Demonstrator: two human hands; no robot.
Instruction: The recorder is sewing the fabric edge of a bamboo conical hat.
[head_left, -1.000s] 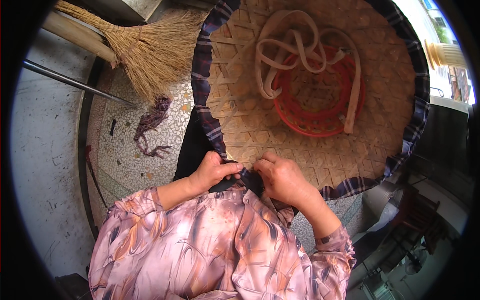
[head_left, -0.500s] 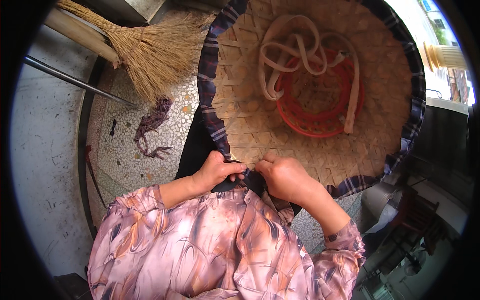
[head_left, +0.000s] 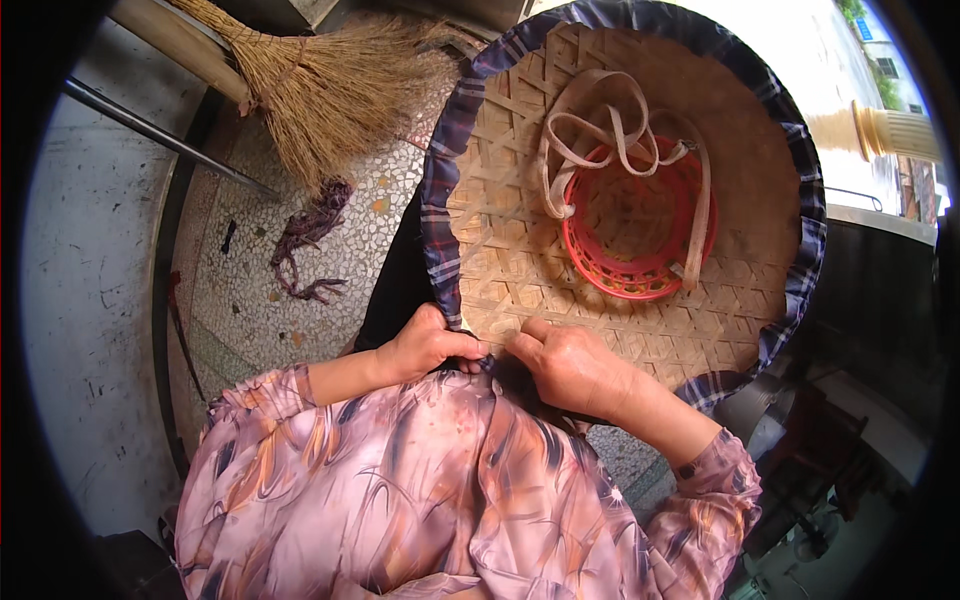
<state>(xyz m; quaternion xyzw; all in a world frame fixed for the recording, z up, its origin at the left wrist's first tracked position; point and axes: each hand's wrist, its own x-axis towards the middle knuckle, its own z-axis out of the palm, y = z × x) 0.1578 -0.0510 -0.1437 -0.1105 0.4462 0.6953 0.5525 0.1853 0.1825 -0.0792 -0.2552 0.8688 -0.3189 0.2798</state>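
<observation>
A large round woven bamboo tray [head_left: 520, 270] leans up in front of me, its near edge at my waist. Dark plaid cloth edging [head_left: 440, 220] wraps most of its rim. My left hand [head_left: 428, 348] pinches the edging at the near rim, thumb on top. Close beside it, my right hand [head_left: 570, 370] is closed at the same rim, fingers curled under; what it grips is hidden. Inside the tray sits a red plastic basket [head_left: 640, 290] with open-work sides. A pale fabric strap [head_left: 562, 115] lies looped over the basket and the tray.
On the left, a straw broom [head_left: 330, 90] lies beside a wooden pole [head_left: 180, 45] and a metal rod [head_left: 170, 140]. A bundle of purplish cord [head_left: 300, 240] rests on the speckled floor [head_left: 250, 300]. Dark furniture [head_left: 810, 430] stands at the lower right.
The tray has tilted and shifted slightly, its far rim now fully in view and the basket a little lower. Both hands stay at the near rim, the right still closed.
</observation>
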